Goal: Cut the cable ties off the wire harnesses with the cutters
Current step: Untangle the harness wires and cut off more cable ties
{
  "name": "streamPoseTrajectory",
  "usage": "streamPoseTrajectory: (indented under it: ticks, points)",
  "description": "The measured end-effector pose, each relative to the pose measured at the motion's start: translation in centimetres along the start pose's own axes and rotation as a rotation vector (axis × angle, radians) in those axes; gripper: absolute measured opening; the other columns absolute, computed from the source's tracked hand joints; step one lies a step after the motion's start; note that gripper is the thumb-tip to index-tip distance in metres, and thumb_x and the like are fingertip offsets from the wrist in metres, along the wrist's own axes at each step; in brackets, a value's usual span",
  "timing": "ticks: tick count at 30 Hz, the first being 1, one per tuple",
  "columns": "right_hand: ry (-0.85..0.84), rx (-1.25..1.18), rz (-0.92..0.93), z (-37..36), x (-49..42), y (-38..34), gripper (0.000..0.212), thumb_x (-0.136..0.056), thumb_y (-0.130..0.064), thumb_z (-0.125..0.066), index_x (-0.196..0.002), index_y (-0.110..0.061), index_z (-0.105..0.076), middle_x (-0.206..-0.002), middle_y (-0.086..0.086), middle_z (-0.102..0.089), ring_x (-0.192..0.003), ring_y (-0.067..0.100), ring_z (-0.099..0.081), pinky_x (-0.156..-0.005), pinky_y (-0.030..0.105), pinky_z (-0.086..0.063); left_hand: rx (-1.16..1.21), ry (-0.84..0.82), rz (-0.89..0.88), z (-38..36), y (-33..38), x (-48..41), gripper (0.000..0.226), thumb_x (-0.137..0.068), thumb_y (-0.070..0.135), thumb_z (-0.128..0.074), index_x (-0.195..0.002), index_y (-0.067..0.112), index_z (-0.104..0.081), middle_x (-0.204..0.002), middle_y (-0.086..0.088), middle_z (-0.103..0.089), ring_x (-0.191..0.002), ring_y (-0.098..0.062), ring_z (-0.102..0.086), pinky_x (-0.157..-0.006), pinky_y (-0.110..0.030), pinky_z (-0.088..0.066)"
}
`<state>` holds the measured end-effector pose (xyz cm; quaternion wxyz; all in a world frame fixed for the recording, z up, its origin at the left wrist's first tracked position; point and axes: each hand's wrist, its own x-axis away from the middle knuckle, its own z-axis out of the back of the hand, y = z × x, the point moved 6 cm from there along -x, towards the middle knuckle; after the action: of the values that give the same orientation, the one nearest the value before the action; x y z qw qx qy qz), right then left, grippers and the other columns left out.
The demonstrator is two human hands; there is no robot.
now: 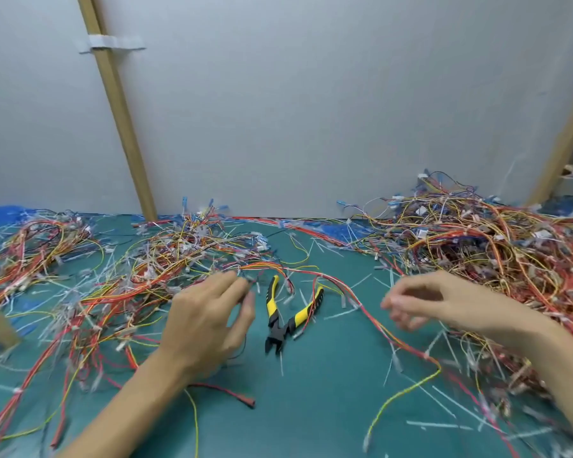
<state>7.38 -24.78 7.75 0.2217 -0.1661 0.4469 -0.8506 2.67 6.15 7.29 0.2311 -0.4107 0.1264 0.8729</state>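
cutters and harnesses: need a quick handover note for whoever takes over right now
Left hand: at the end of a red-and-yellow harness; grip blurred.
Right hand: loosely curled, nothing seen in it.
Cutters: unheld on the green mat between the hands, handles spread.
Done: cut ties litter the mat.
Left: pick up the cutters; harness piles either side, how many are still tied is unclear.

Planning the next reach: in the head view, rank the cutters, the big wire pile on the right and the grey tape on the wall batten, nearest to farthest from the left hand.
1. Cutters, on the mat just right of the left hand.
2. Big wire pile, across the mat on the right.
3. Grey tape, high on the wall batten behind.
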Motion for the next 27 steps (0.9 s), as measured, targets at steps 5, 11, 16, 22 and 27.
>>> streamPoseTrajectory:
  ticks: [5,11,16,22,27]
  points:
    - [0.354,0.291,0.159,-1.0,-6.9,-4.5,0.015,-0.097,-0.026,-0.063,-0.086,-0.026,-0.073,-0.076,-0.011,-0.072,-0.072,0.001,-0.065,-0.073,0.024,-0.052,0.019,-0.156,0.257,-4.7,-3.2,-3.8,0.02,-0.096,0.017,-0.058,-0.115,0.015,-0.064,-0.108,0.001,-0.067,-0.098,-0.02,-0.063,-0.083,-0.037,-0.054]
    - [0.23,0.479,0.055,-6.9,-15.9,-0.9,0.028,-0.101,-0.038,-0.056,-0.108,-0.019,-0.073,-0.104,0.001,-0.074,-0.094,0.016,-0.064,-0.086,0.031,-0.048,0.045,-0.276,0.236,-8.7,-6.3,-2.3,0.013,-0.09,0.019,-0.071,-0.103,0.018,-0.068,-0.101,0.004,-0.07,-0.1,-0.026,-0.06,-0.082,-0.042,-0.046]
    - [0.454,0.34,0.221,-6.9,-15.0,0.8,0.022,-0.096,-0.046,-0.06,-0.088,-0.031,-0.073,-0.069,-0.012,-0.066,-0.067,0.01,-0.059,-0.068,0.04,-0.052,0.228,-0.104,0.319,-8.9,-7.2,-1.8,0.024,-0.08,-0.003,-0.073,-0.083,0.015,-0.057,-0.086,0.004,-0.062,-0.084,-0.024,-0.058,-0.071,-0.046,-0.05]
    - [0.727,0.387,0.326,-6.7,-12.4,0.1,0.015,-0.092,-0.04,-0.067,-0.099,-0.032,-0.078,-0.076,-0.012,-0.071,-0.068,0.009,-0.058,-0.062,0.038,-0.052,0.133,-0.093,0.265,-8.9,-6.8,-1.6,0.028,-0.082,0.007,-0.075,-0.096,0.021,-0.055,-0.095,0.011,-0.059,-0.093,-0.018,-0.054,-0.083,-0.033,-0.037]
    - [0.762,0.419,0.303,-6.0,-11.1,0.6,0.007,-0.09,-0.034,-0.073,-0.095,-0.032,-0.078,-0.071,-0.008,-0.069,-0.064,0.012,-0.054,-0.06,0.039,-0.051,0.009,-0.249,0.252,-8.2,-8.2,-0.6,0.046,-0.08,0.048,-0.078,-0.118,0.035,-0.056,-0.125,0.015,-0.055,-0.119,-0.01,-0.05,-0.099,-0.035,-0.029]
